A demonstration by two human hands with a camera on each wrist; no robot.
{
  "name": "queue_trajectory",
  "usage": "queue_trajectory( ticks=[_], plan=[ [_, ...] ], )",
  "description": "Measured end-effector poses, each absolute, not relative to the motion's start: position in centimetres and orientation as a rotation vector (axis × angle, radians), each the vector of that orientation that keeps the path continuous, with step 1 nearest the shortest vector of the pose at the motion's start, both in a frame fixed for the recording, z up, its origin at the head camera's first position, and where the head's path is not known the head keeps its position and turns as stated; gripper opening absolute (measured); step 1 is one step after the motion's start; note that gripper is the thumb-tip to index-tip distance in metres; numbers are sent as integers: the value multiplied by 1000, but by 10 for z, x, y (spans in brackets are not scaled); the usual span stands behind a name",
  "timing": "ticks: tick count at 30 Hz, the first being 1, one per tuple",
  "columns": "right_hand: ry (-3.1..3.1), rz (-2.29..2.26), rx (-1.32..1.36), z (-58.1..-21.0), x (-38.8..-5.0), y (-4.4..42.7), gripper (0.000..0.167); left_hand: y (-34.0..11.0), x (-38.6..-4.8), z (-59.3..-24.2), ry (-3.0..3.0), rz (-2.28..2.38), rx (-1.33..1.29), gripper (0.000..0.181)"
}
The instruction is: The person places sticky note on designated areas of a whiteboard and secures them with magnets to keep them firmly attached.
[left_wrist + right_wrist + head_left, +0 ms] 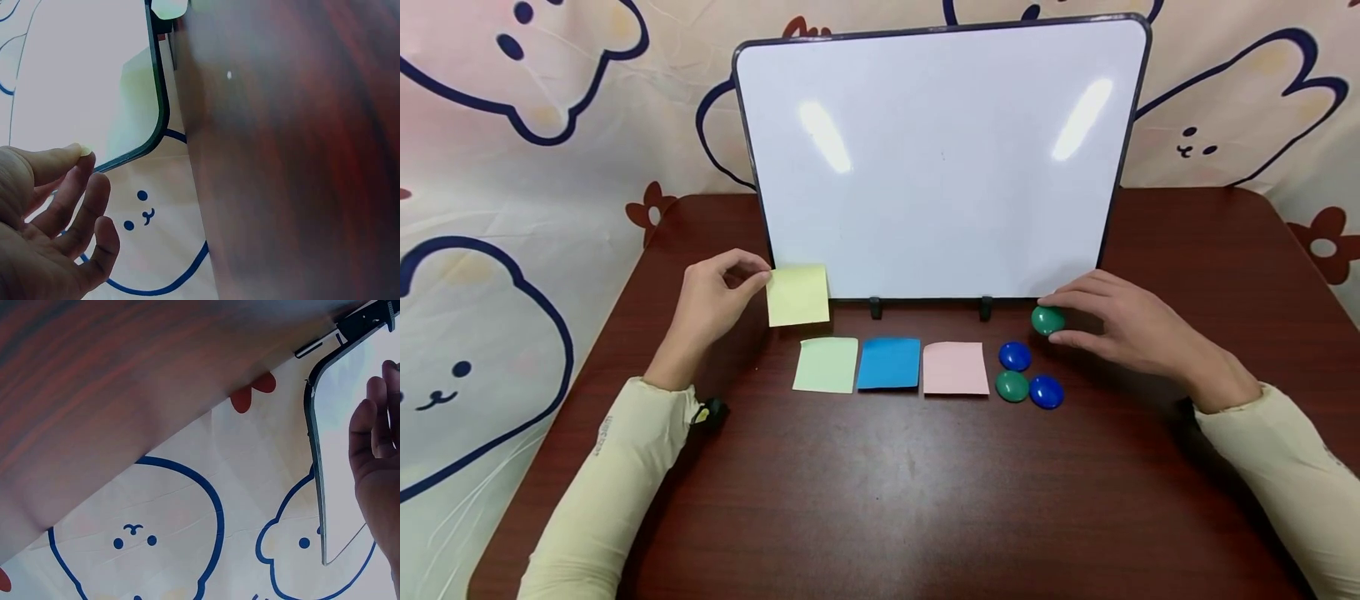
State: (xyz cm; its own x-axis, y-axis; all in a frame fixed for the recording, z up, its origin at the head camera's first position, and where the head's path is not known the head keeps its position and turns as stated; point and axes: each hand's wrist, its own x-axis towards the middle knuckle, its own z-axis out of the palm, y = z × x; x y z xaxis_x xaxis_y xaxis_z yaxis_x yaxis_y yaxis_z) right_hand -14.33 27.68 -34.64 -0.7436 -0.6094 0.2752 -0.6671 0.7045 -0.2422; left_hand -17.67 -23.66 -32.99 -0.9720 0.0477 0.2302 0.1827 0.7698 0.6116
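In the head view my left hand (711,304) pinches the left edge of a yellow sticky note (798,296) at the whiteboard's lower left corner. My right hand (1127,329) holds a green round magnet (1048,321) between thumb and fingers near the board's lower right corner. The left wrist view shows the left hand (62,219) with thumb and index fingertip together on a bit of the note (85,150). Only part of the right hand (378,437) appears in the right wrist view, its magnet out of sight.
A whiteboard (940,167) stands on black feet on the brown table (880,500). Before it lie pale green (826,365), blue (889,363) and pink (956,368) notes. Beside them are two blue magnets (1015,356) and a green one (1012,386). A patterned cloth (490,208) hangs behind.
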Motion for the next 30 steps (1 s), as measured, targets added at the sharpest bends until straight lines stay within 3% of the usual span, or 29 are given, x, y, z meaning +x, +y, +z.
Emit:
queue_trajectory(
  ticks=[30],
  plan=[
    [-2698, 526, 1073, -345, -148, 268, 53, -223, -195, -319, -2666, -1038, -216, 17]
  ],
)
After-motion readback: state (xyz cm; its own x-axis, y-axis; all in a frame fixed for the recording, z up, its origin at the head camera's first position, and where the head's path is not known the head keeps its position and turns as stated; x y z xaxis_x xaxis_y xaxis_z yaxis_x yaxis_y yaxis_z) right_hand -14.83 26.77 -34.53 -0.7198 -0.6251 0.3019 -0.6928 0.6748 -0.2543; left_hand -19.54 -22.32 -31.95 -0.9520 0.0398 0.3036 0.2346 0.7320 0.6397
